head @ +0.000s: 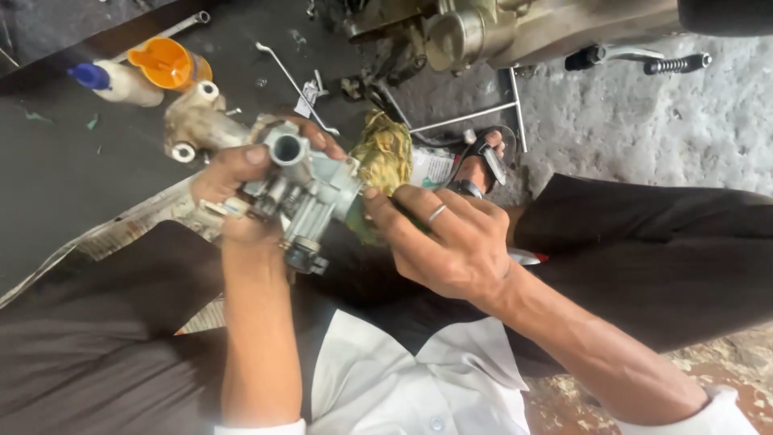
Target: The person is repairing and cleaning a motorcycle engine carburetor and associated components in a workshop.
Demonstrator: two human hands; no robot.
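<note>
We are holding a grey metal carburetor (302,201) at picture centre; our left hand (233,173) is wrapping its grip around the body, thumb near the round opening; our right hand (451,242), at three o'clock of it, is pinching a dirty yellow rag (385,153) against its side; an orange funnel (167,63) is lying at ten o'clock beside a blue-capped bottle (117,80).

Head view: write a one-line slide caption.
Left hand holds a metal carburettor while right hand presses a yellowish rag against it.
</note>
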